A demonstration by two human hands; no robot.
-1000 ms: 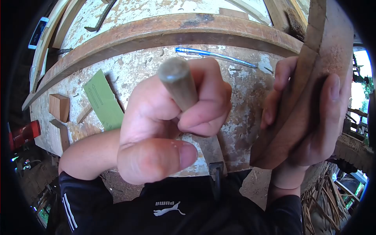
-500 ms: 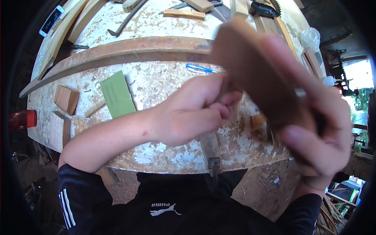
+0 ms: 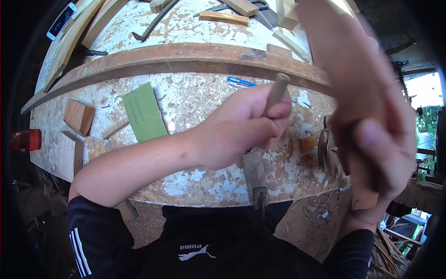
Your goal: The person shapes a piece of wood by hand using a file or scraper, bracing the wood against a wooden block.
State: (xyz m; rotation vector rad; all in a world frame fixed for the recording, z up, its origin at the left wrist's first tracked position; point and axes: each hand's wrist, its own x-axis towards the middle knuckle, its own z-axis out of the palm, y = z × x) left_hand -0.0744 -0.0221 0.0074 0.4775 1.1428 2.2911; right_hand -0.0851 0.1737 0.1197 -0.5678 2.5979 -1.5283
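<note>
Wooden handle [image 3: 277,92] juts above left hand [image 3: 241,130] (grip closed); right hand [image 3: 371,139] grips board [image 3: 339,60].

bench top [image 3: 195,107] open between green card [image 3: 144,112] and blue pen [image 3: 240,82]; long curved rail [image 3: 176,56] bars the far side; small block [image 3: 79,116] sits left.

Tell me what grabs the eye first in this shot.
The blurred right hand looms at the right, gripping a long brown wooden piece held upright. At centre, the left hand is closed round a round wooden tool handle. Behind lie a green paper sheet and a blue pen on the paint-flecked white workbench.
</note>
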